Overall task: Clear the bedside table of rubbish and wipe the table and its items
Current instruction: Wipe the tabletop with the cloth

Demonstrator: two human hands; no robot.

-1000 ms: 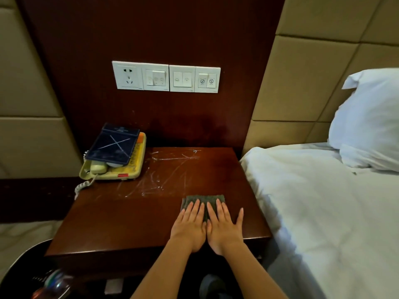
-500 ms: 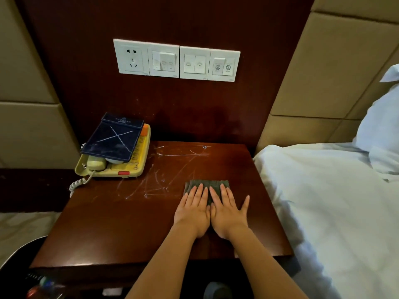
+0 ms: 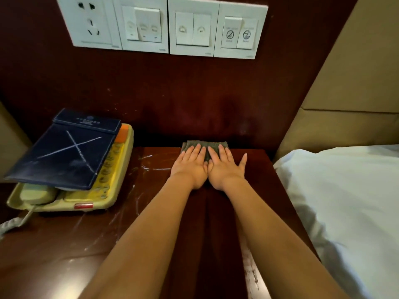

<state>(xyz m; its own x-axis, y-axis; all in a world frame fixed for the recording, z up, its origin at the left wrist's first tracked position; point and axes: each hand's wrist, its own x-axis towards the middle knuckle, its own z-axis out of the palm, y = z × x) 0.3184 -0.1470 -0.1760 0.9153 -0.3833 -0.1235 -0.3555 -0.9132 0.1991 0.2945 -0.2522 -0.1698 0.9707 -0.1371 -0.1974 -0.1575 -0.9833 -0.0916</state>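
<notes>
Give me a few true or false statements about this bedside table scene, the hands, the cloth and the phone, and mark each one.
1. The left hand and right hand both lie flat on the grey cloth. True.
2. The grey cloth sits at the front edge of the table. False: it is at the back edge, by the wall panel.
3. A dark blue folder lies on top of the telephone. True.
4. The telephone stands on the table's right side, next to the bed. False: it is on the left side, away from the bed.
5. White streaks mark the table left of the hands. True.
</notes>
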